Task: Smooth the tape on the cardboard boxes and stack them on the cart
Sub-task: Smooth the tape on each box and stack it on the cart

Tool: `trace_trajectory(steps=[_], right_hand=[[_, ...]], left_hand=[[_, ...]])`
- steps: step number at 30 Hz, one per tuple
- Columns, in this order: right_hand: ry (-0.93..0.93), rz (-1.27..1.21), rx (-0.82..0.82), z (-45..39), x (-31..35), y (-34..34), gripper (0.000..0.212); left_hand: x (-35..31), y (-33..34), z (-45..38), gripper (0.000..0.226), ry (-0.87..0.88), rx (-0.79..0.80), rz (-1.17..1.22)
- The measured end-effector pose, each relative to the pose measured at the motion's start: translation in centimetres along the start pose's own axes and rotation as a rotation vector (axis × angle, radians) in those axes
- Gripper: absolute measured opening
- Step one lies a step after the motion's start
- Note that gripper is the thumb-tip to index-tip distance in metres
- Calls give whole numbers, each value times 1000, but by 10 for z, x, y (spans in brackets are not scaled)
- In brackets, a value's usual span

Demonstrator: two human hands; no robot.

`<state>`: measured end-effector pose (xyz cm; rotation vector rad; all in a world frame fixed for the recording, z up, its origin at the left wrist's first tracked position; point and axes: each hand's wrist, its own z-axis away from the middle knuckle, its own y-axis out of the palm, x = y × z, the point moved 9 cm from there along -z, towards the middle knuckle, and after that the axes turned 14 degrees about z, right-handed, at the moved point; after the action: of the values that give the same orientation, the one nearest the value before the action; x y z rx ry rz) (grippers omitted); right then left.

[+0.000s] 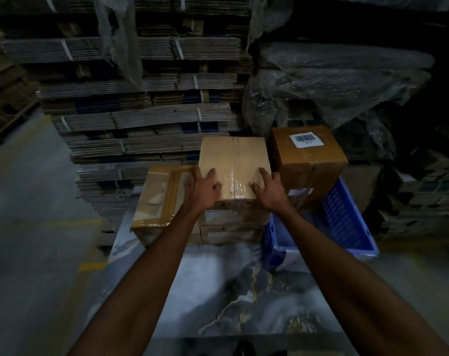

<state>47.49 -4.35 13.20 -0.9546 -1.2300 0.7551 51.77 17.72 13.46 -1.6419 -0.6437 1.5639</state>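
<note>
Both hands are lying on the near part of the top box [233,165], left hand [204,187] and right hand [269,188] with fingers relaxed and spread either side of its tape [234,185]. The box is sitting on stacked boxes [231,224] on the marble-patterned table [218,291], a blue crate [346,222] standing right.

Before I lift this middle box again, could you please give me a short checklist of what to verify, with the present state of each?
1. Left hand flat on the middle box: ok.
2. Right hand flat on the same top: ok.
3. Tape on the near part of the top smooth: not ok, it looks wrinkled.
4. Middle box square on the boxes beneath: ok, edges look aligned.
5. Blue crate apart from the stack: cannot tell, its near corner looks very close.
6. Labelled box settled: cannot tell, base hidden.
</note>
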Motion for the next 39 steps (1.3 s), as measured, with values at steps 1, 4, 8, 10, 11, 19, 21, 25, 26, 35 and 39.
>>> trace_trajectory(steps=[1,4,8,10,11,19,21,25,26,35,39], right_hand=[[12,-15,-16,10,-3,2,67],[24,-78,-55,43,-9,8,64],[48,-105,-117,100,-14,15,67],[75,-89,-154,138,-18,24,65],[87,-79,-156,158,-19,32,64],[322,-157,-151,330,-73,89,58],[421,-185,-151,376,-99,102,58],[620,-249,-150,468,-160,136,58],[666,-253,-155,492,-175,143,58],[1047,-384,-203,679,-300,182,55],[1159,-438,-198,729,-355,210,55]], left_hand=[[2,0,9,59,-4,0,19],[7,2,36,59,24,-14,129],[25,18,86,66,22,-17,338],[29,34,118,68,62,21,391],[31,45,134,69,81,55,396],[-8,146,265,68,222,433,350],[-23,177,297,71,257,530,363],[-39,259,355,75,307,719,258],[-46,276,373,76,324,753,235],[-118,421,545,70,440,1127,44],[-130,488,585,80,437,1206,-17]])
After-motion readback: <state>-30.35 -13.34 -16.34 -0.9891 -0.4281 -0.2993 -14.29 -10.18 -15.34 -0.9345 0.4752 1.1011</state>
